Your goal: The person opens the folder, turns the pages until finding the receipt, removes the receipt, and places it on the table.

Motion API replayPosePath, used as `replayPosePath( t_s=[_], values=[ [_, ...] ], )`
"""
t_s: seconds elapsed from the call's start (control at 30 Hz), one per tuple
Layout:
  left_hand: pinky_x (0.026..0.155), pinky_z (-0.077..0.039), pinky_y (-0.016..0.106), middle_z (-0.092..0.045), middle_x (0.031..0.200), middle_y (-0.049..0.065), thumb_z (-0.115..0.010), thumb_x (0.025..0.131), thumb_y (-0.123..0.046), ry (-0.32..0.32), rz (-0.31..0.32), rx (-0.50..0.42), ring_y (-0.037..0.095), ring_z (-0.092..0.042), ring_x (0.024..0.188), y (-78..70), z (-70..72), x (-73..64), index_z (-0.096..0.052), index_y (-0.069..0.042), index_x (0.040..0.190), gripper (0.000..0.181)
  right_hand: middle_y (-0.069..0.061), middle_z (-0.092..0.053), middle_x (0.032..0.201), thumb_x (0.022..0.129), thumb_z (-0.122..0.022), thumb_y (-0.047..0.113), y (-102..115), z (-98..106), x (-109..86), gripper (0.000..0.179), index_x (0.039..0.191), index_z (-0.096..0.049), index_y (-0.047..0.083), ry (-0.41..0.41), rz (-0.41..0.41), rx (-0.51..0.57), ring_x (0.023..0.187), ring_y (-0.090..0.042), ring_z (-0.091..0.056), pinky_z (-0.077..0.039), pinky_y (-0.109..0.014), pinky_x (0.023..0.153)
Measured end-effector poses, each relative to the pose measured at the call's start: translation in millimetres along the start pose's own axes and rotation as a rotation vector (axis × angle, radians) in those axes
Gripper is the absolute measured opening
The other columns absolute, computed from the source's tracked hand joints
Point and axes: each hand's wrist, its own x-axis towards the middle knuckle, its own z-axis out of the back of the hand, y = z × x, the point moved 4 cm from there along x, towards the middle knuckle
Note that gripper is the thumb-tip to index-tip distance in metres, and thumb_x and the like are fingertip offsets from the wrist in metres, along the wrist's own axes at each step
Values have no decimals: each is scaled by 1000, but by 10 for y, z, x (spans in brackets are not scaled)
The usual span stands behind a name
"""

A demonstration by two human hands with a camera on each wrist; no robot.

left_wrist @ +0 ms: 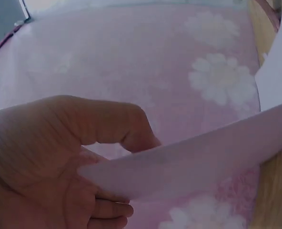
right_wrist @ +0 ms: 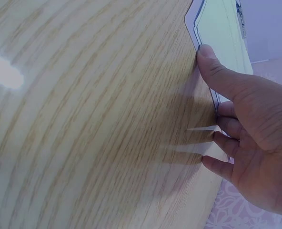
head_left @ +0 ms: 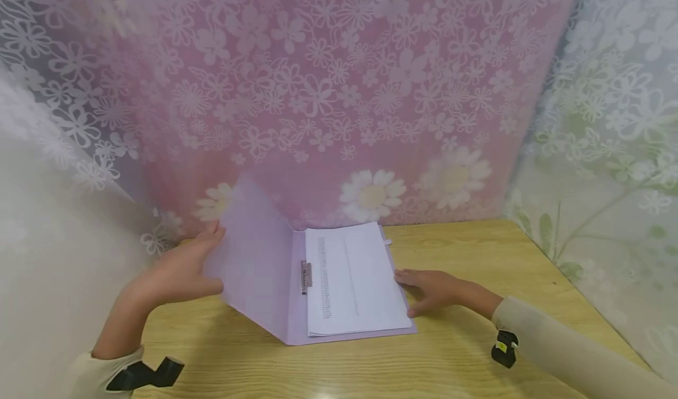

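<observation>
— Closest is a pale right sleeve (head_left: 572, 346), in front of the folder (head_left: 296, 313) and to its right; a black device (head_left: 503, 349) sits by the cuff; a matching left sleeve (head_left: 100, 378) with a second black device (head_left: 145, 376) is at the folder's front left.

— And the folder itself?

— It lies open on the wooden table (head_left: 318, 375), pale purple; its cover (head_left: 254, 263) is tilted up on the left, and white papers (head_left: 365, 281) rest in its right half, with a metal clip (head_left: 306, 277) at their left edge.

— Is the left hand (head_left: 177, 272) on it?

— Yes; it pinches the cover's outer edge, thumb to one face and fingers to the other.

— The right hand (head_left: 439, 291)?

— At the folder's right edge; thumb and fingers are apart, the thumb touching that edge; whether every fingertip touches it, I cannot tell.

— Can you read the papers?

— No; the printed columns are too small; behind the folder hangs pink cloth (head_left: 344, 105) with white flowers.
</observation>
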Motion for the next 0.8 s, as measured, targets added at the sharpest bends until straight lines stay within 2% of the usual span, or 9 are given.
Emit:
replayPosePath(
  t_s=[0.03, 0.1, 0.13, 0.3, 0.4, 0.53, 0.63, 0.8],
  values=[
    [95, -52, 52, -11, 165, 35, -74, 76, -16, 5, 16, 7, 49, -50, 134, 109, -18, -26, -25, 14, 155, 97, -21, -44, 158, 86, -75, 57, -7, -7, 1, 93, 151, -46, -2, -2, 3, -4, 144, -42, -44, -42, -56, 113],
    [107, -41, 66, -14, 161, 41, -79, 74, -19, 13, 54, 26, 60, -28, 144, 332, -74, -74, -27, 19, 151, 100, -21, -44, 158, 86, -75, 57, -11, -11, 2, 93, 151, -46, -3, -6, 6, -5, 144, -42, -44, -42, -57, 113],
    [108, -38, 69, -17, 158, 44, -81, 73, -21, 13, 65, 36, 61, -29, 143, 437, -110, -95, -29, 21, 149, 102, -21, -44, 158, 86, -75, 56, -14, -14, 3, 93, 151, -45, -3, -3, 0, -2, 145, -42, -44, -42, -57, 113],
    [107, -39, 69, -26, 148, 52, -88, 67, -27, 47, 102, 72, 66, -35, 135, 856, -374, -181, -34, 26, 141, 106, -22, -42, 158, 87, -75, 56, -2, 20, -1, 93, 151, -44, -3, 8, -4, 6, 145, -43, -43, -41, -58, 113],
    [109, -34, 72, -22, 148, 53, -89, 68, -28, 110, 138, 33, 68, -29, 136, 1085, -584, -187, -33, 28, 141, 107, -25, -42, 158, 87, -76, 54, 8, 23, -11, 93, 151, -43, -5, 10, 1, 25, 144, -45, -42, -41, -59, 113],
    [113, -23, 75, -13, 152, 52, -91, 72, -32, 217, 188, -67, 69, -16, 140, 1356, -869, -155, -25, 27, 145, 115, -23, -39, 160, 87, -76, 53, -29, 9, 11, 93, 153, -42, -3, 18, -26, 37, 147, -43, -40, -38, -58, 115],
    [113, -17, 77, -10, 155, 49, -94, 70, -34, 265, 191, -125, 70, -9, 141, 1513, -1075, -135, -22, 24, 149, 121, -21, -37, 162, 87, -76, 55, -57, -24, 26, 95, 154, -41, -2, 36, -47, 46, 149, -41, -37, -36, -57, 118],
    [113, -15, 78, -11, 157, 46, -99, 60, -34, 251, 138, -183, 69, -7, 143, 1639, -1285, -64, -22, 19, 152, 131, -21, -38, 161, 85, -76, 57, -72, -14, 24, 97, 153, -41, -2, 42, -48, 47, 149, -42, -37, -36, -58, 117]
  ],
)
